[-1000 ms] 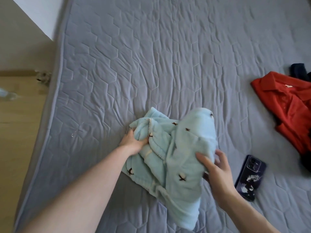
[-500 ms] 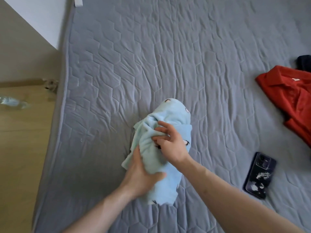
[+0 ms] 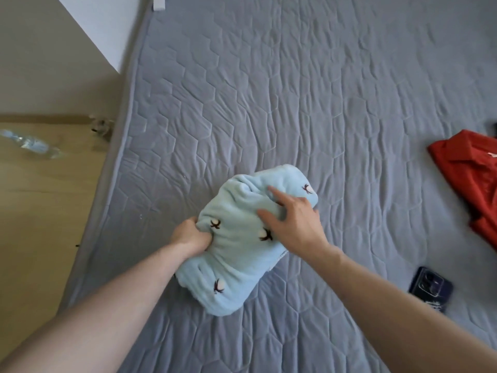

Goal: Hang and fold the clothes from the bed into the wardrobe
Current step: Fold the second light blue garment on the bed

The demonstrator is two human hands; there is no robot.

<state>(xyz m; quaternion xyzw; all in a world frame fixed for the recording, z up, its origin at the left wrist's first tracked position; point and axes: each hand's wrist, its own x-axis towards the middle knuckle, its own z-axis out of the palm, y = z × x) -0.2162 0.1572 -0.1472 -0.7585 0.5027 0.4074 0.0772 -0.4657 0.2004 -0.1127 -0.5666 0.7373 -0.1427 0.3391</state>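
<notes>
Bundled pale-blue fleece garment with small dark embroidered motifs (image 3: 242, 243) lies on a grey quilted bed cover (image 3: 295, 90), its left edge gripped in the curled left hand (image 3: 192, 235) while the right hand (image 3: 294, 220) presses flat-fingered on top, with a red collared shirt (image 3: 468, 179) and dark phone (image 3: 430, 288) well apart to the right.
</notes>
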